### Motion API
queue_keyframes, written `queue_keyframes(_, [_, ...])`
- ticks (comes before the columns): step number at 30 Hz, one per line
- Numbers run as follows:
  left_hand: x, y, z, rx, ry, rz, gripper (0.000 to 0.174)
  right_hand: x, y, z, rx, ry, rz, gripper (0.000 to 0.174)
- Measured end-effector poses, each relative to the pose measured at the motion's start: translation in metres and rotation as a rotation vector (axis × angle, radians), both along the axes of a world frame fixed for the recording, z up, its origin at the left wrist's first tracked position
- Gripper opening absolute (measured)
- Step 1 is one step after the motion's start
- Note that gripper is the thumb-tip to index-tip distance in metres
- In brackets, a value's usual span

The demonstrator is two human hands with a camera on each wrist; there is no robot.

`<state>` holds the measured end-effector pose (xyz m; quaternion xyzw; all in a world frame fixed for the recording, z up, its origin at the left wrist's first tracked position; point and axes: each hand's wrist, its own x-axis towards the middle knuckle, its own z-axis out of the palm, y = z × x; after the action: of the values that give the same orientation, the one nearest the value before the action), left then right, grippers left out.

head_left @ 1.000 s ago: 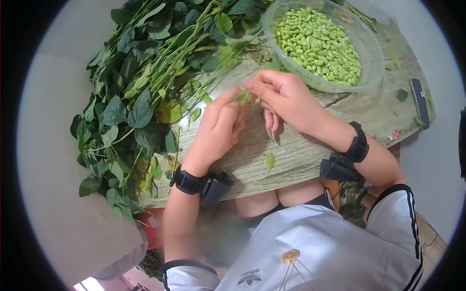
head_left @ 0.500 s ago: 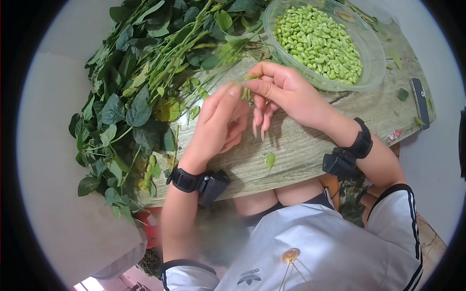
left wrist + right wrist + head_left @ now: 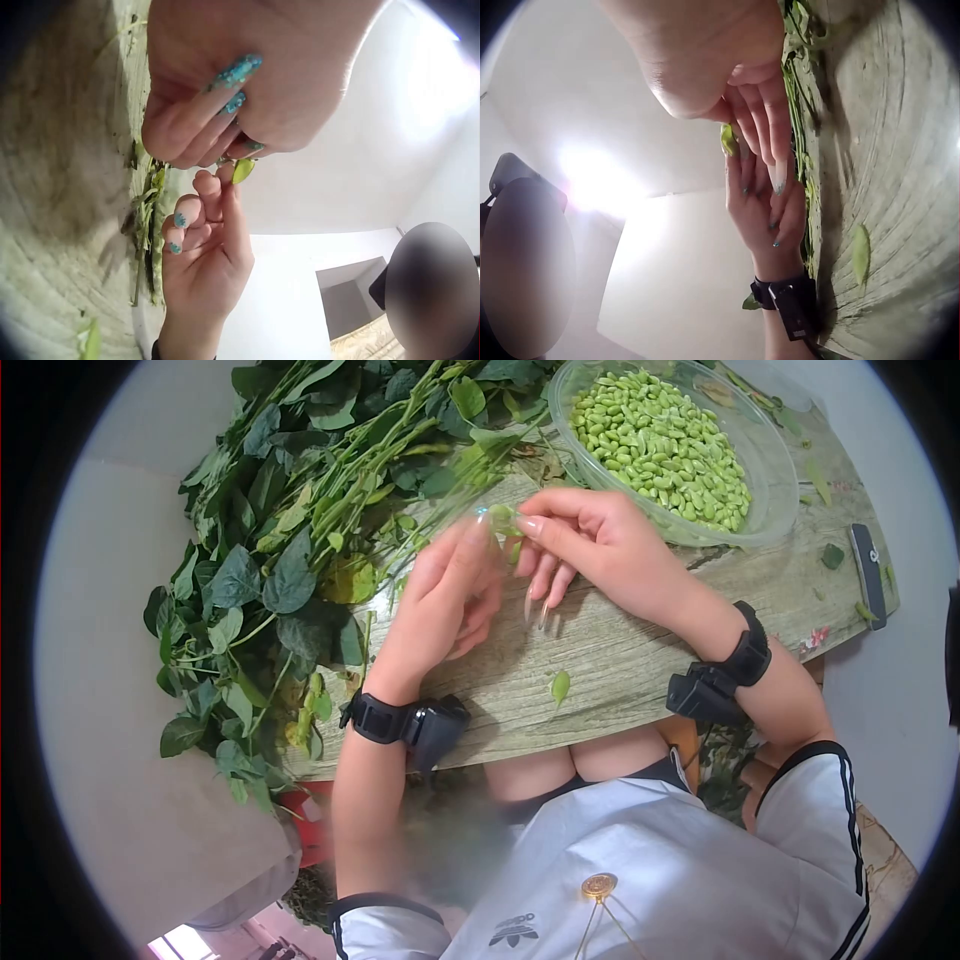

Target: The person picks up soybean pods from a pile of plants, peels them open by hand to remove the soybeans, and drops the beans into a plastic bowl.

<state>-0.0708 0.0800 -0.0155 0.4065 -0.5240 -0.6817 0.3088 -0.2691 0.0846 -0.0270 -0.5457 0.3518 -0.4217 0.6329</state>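
So the left hand [image 3: 445, 595] and right hand [image 3: 610, 550] are both pinching one little green pod [image 3: 242, 172], up above the worktop [image 3: 490, 705]. Clear bowl [image 3: 775, 490] of beans [image 3: 660, 450] sits just past the right hand, loose pod [image 3: 560, 686] lying near the front edge.

On the white shirt [image 3: 650, 860], the word "adidas" [image 3: 517, 919] stands beside a dark trefoil emblem [image 3: 513, 937]; a white mark [image 3: 873, 555] on the dark slim object [image 3: 867, 585] is too small to read.

Head view down onto hands [image 3: 440, 600]
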Motion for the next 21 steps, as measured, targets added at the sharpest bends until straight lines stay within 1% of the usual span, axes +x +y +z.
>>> queue_keyframes(1, [0.000,0.000,0.000,0.024,-0.019,-0.033,0.033,0.000,0.000,-0.002,-0.043,0.090,-0.030,0.025])
queue_keyframes(2, [-0.002,0.000,0.000,0.023,-0.019,-0.035,0.033,0.000,0.001,0.000,-0.044,0.090,-0.032,0.025])
queue_keyframes(4, [-0.007,0.002,0.000,0.052,0.000,-0.054,0.032,0.000,0.004,0.003,-0.103,0.258,-0.075,0.019])
queue_keyframes(5, [-0.008,0.002,-0.002,0.054,0.000,-0.057,0.032,-0.001,0.005,0.002,-0.101,0.258,-0.078,0.019])
queue_keyframes(7, [-0.009,0.000,-0.005,0.190,0.068,0.050,0.031,0.001,0.002,-0.003,-0.546,0.493,-0.160,0.014])
queue_keyframes(8, [-0.010,0.000,-0.005,0.188,0.067,0.054,0.031,0.003,0.002,-0.005,-0.548,0.490,-0.157,0.014])
queue_keyframes(10, [-0.012,0.000,-0.005,0.222,0.076,0.094,0.028,0.007,0.003,-0.010,-0.770,0.491,-0.254,0.015])
queue_keyframes(11, [-0.011,0.000,-0.007,0.223,0.075,0.094,0.028,0.007,0.004,-0.009,-0.768,0.490,-0.254,0.015])
queue_keyframes(13, [-0.008,-0.001,-0.011,0.178,0.106,0.066,0.025,0.006,0.006,-0.003,-0.640,0.501,-0.190,0.017])
queue_keyframes(17, [-0.008,-0.002,-0.013,0.198,0.156,0.094,0.024,0.006,0.007,-0.003,-0.584,0.488,-0.173,0.016])
queue_keyframes(19, [-0.011,-0.001,-0.006,0.265,0.049,0.248,0.024,0.008,0.007,-0.007,-0.638,0.450,-0.188,0.011])
queue_keyframes(20, [-0.009,-0.002,-0.004,0.263,0.046,0.249,0.024,0.009,0.008,-0.007,-0.639,0.447,-0.188,0.011])
queue_keyframes(21, [-0.005,-0.003,-0.001,0.211,0.050,0.210,0.024,0.010,0.010,-0.007,-0.572,0.418,-0.190,0.012])
